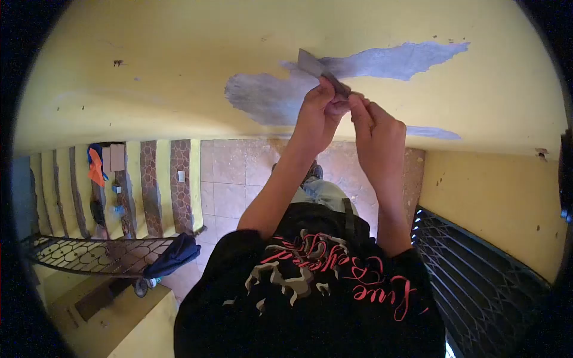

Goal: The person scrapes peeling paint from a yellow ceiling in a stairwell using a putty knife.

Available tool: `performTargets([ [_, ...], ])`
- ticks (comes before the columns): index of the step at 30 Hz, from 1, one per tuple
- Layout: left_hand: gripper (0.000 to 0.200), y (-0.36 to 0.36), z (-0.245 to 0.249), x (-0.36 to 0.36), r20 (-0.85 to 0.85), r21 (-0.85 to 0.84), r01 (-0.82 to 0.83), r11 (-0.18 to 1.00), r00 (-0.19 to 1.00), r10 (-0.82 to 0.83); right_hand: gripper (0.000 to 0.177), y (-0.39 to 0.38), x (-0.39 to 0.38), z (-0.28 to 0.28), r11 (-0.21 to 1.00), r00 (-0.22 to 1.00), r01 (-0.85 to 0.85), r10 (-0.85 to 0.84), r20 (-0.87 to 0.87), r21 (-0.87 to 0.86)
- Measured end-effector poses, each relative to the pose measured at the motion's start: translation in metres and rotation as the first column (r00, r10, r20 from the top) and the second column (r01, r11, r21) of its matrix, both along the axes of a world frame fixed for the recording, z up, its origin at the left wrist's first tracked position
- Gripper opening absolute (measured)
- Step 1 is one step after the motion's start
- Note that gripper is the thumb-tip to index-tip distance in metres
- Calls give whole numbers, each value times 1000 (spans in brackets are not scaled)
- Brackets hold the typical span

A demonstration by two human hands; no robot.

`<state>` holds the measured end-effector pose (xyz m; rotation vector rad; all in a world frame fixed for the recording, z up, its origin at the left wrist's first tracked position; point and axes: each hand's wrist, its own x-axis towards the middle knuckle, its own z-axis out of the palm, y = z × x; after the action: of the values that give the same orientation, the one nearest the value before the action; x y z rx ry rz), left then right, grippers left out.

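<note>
In front of me is a yellow wall (179,89) with grey patches (268,95) where the paint is gone. A scraper (310,63) with a flat, wide blade points up and to the left, close to the upper grey patch (400,61). My left hand (320,110) is closed round its dark handle, thumb on top. At the lower end of the handle, my right hand (376,122) pinches with thumb and fingertips beside my left fingers. What the right fingertips hold is partly hidden.
Stairs (160,179) with stone-patterned treads lie at the left, with an orange cloth (96,167) on them. A metal railing (89,253) carries a dark cloth (173,255). A dark folding grille (477,274) stands at the lower right. Tiled floor (230,173) shows below the wall.
</note>
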<state>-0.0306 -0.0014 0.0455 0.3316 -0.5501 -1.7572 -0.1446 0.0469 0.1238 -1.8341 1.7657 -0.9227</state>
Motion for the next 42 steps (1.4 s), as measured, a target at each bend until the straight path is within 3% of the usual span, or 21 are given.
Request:
performTargets([
  [3, 39, 6, 0, -5, -26, -37, -22, 999, 999, 21, 32, -4, -13, 0, 996, 985, -68, 75, 153, -50],
  [4, 36, 10, 2, -3, -19, 133, -38, 990, 999, 41, 32, -4, -8, 4, 999, 985, -44, 42, 167, 11],
  [5, 36, 7, -6, -3, -20, 143, -39, 989, 999, 42, 32, -3, -9, 0, 999, 985, -45, 41, 165, 21],
  [8, 33, -9, -15, -3, -145, -67, -18, 998, 989, 8, 32, -11, -10, -3, 1000, 986, -22, 24, 162, -14],
  [10, 24, 9, 9, -7, -102, 113, -96, 989, 989, 108, 30, -4, -7, 12, 999, 970, -51, 49, 238, 2],
  [11, 24, 11, 7, -3, -103, 132, -104, 986, 988, 118, 30, -18, 6, -1, 987, 991, -81, 95, 95, -142],
  [13, 22, -15, 17, 13, -34, -57, -283, 957, 959, 282, 29, -34, 17, -4, 995, 996, -80, 78, -44, -65],
  [14, 26, -5, 20, 15, -109, 29, -224, 974, 968, 226, 29, -37, 13, 0, 992, 996, -78, 74, -44, -95],
  [15, 26, -2, 18, 14, -112, 26, -229, 973, 967, 230, 29, -24, 5, 1, 985, 989, -110, 123, 88, -133],
  [16, 29, 8, 11, 11, 17, 63, -180, 982, 984, 179, 29, -7, -3, -1, 979, 961, -140, 171, 216, -149],
  [17, 32, 16, 7, 4, 139, 98, -136, 986, 983, 122, 29, 3, -9, -1, 979, 962, -151, 177, 210, -137],
  [19, 33, 14, 8, -12, 110, 123, -133, 983, 987, 120, 30, 6, -21, 1, 998, 976, -43, 30, 217, 55],
  [23, 36, 11, 0, -19, 67, 69, -50, 996, 997, 45, 30, -11, -16, -23, 998, 982, 57, -54, 182, -13],
  [27, 39, 4, 2, -19, 62, 105, -4, 994, 998, -3, 30, -1, -20, -7, 998, 976, 19, -8, 217, -51],
  [31, 40, -8, 9, -26, 86, -23, -77, 997, 993, 79, 29, -12, -27, 2, 999, 988, -14, 21, 151, -51],
  [33, 40, -2, 16, -31, 44, 62, -45, 997, 998, 42, 28, -10, -26, 3, 997, 996, 63, -66, -57, -52],
  [34, 40, -12, 5, -34, 39, -45, -60, 997, 997, 62, 28, -15, -29, -2, 998, 993, 51, -47, 110, -31],
  [37, 34, 5, 11, -33, -60, 34, -45, 998, 997, 47, 26, -5, -35, 17, 999, 982, -40, 39, 182, 0],
  [38, 27, 1, 11, -32, -8, 81, -195, 977, 981, 196, 26, -14, -26, 1, 992, 971, -30, 58, 232, -124],
  [39, 21, -12, 8, -25, 35, 20, -280, 960, 960, 279, 28, -27, -16, -7, 992, 988, -51, 66, 138, -114],
  [42, 23, -11, 15, -15, -78, -77, -234, 969, 970, 229, 30, -25, -17, 8, 993, 992, -99, 104, 71, -70],
])
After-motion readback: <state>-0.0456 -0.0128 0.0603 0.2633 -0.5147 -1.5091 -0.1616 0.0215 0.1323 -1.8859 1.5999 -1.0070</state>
